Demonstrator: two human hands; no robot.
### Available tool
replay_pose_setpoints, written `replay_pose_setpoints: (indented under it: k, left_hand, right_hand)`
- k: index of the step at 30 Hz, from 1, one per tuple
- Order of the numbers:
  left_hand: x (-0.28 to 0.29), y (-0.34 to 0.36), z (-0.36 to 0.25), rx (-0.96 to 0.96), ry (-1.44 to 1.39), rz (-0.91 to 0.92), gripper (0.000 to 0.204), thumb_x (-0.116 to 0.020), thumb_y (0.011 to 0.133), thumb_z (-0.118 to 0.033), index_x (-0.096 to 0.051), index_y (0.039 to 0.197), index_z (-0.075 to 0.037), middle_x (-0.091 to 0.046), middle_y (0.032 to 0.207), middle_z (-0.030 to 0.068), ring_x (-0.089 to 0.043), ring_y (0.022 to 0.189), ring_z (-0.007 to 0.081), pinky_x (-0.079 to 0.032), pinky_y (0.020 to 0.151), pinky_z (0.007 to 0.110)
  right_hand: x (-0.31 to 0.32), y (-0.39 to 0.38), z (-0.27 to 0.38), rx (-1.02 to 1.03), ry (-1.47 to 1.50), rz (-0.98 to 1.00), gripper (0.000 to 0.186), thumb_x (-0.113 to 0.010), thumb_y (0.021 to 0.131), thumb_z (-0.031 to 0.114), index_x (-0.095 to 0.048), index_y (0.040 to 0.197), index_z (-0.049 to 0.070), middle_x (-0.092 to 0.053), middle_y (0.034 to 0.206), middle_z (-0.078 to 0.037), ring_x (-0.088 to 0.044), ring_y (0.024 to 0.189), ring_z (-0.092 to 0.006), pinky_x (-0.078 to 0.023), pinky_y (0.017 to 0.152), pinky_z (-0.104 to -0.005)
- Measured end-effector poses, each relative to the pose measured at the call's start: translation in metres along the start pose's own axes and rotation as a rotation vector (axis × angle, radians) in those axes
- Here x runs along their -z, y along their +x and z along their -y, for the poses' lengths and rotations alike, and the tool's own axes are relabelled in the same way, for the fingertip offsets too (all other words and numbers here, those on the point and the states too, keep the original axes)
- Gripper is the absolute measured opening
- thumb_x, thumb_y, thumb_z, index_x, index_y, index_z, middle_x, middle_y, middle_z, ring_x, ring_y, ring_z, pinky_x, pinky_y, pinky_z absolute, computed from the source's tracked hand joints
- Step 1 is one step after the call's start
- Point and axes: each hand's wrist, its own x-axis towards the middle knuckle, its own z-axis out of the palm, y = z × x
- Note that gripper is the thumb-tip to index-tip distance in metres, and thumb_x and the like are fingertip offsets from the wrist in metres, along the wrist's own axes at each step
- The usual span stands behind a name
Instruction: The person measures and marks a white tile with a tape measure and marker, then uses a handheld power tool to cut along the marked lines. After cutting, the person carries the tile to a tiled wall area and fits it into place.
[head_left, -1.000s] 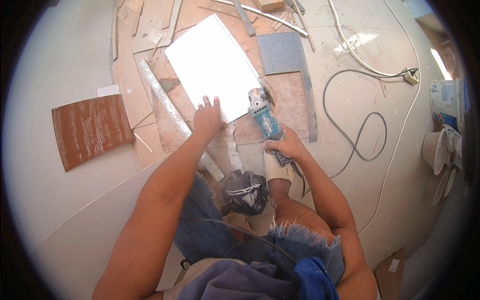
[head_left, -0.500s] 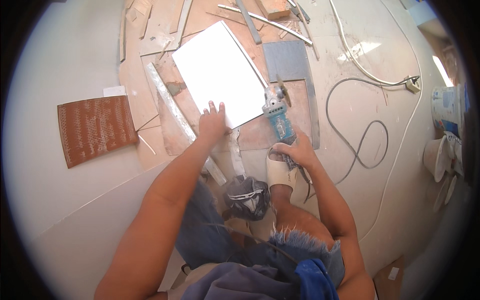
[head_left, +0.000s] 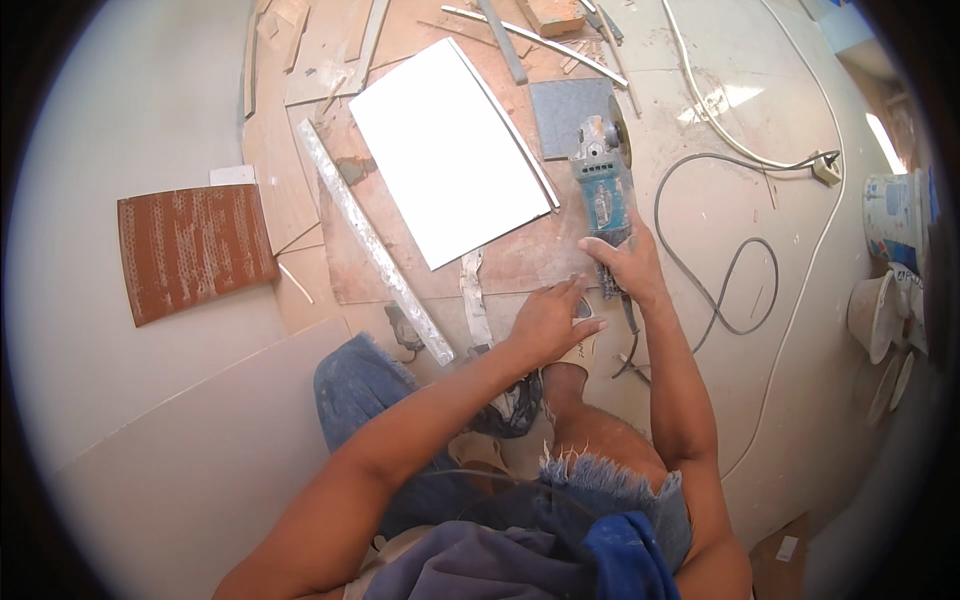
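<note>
My right hand [head_left: 628, 262] grips the rear of a teal angle grinder [head_left: 603, 200], its thumb lying across the body. The grinder's disc [head_left: 622, 133] faces right, over the dark grey tile [head_left: 560, 105]. My left hand [head_left: 557, 322] hovers above my right foot and its cream sandal [head_left: 582, 350], fingers stretched out and thumb apart, holding nothing. In front of it a white tile [head_left: 450, 150] lies flat, with a narrow white strip [head_left: 505, 122] along its right edge. To the tile's left rests a long pale, dusty metal bar [head_left: 370, 235].
A reddish-brown tile [head_left: 195, 250] lies at the left. Wood offcuts and strips [head_left: 535, 45] are strewn at the far side. The grinder's dark cord [head_left: 720, 290] loops to a socket block [head_left: 826, 168] on the right. Buckets [head_left: 892, 220] stand at the right edge.
My left hand has left the white tile and come right and nearer, over my foot. The grinder in my right hand has moved right and farther. The white tile has shifted slightly right.
</note>
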Motion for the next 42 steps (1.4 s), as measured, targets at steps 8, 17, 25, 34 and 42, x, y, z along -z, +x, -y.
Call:
replay_pose_setpoints:
  k: [8, 17, 25, 34, 42]
  left_hand:
    - [0.020, 0.004, -0.014, 0.185, -0.073, 0.055, 0.060, -0.074, 0.085, -0.042, -0.058, 0.116, 0.007, -0.065, 0.112, 0.0245, -0.064, 0.098, 0.0406, -0.050, 0.089, 0.048]
    - [0.012, -0.006, -0.004, 0.025, 0.112, -0.180, 0.048, -0.077, 0.081, -0.038, -0.058, 0.100, 0.002, -0.062, 0.096, 0.0190, -0.058, 0.099, 0.0377, -0.042, 0.095, 0.047]
    - [0.006, -0.003, 0.002, 0.016, 0.162, -0.214, 0.060, -0.080, 0.078, -0.035, -0.055, 0.113, 0.006, -0.060, 0.103, 0.0174, -0.058, 0.103, 0.0350, -0.039, 0.103, 0.051]
    - [0.007, 0.015, 0.023, -0.059, 0.129, -0.217, 0.066, -0.081, 0.075, -0.040, -0.056, 0.118, 0.005, -0.061, 0.106, 0.0171, -0.059, 0.102, 0.0361, -0.042, 0.099, 0.051]
    - [0.079, -0.015, 0.084, 0.353, 0.259, -0.123, 0.067, -0.081, 0.081, -0.040, -0.054, 0.126, 0.003, -0.060, 0.120, 0.0215, -0.065, 0.103, 0.0340, -0.052, 0.088, 0.044]
  right_hand:
    - [-0.020, -0.009, -0.018, -0.005, -0.013, 0.066, 0.065, -0.085, 0.072, 0.023, -0.058, 0.124, -0.005, -0.069, 0.106, -0.015, -0.065, 0.093, -0.0223, -0.052, 0.084, -0.0357]
    - [-0.037, -0.009, -0.001, -0.079, 0.110, 0.104, 0.064, -0.085, 0.073, 0.025, -0.058, 0.124, -0.003, -0.068, 0.101, -0.011, -0.064, 0.089, -0.0185, -0.052, 0.080, -0.0330]
    - [-0.036, -0.008, 0.024, -0.058, 0.021, 0.056, 0.070, -0.082, 0.070, 0.024, -0.055, 0.129, -0.004, -0.069, 0.106, -0.018, -0.067, 0.097, -0.0253, -0.052, 0.087, -0.0354]
    - [-0.028, 0.015, 0.014, 0.241, -0.127, -0.164, 0.075, -0.082, 0.074, 0.033, -0.052, 0.132, -0.005, -0.068, 0.111, -0.025, -0.067, 0.104, -0.0361, -0.052, 0.091, -0.0404]
    - [0.044, 0.109, -0.002, -0.166, -0.717, -0.538, 0.079, -0.079, 0.080, 0.043, -0.041, 0.135, 0.001, -0.062, 0.119, -0.027, -0.063, 0.110, -0.0427, -0.052, 0.092, -0.0484]
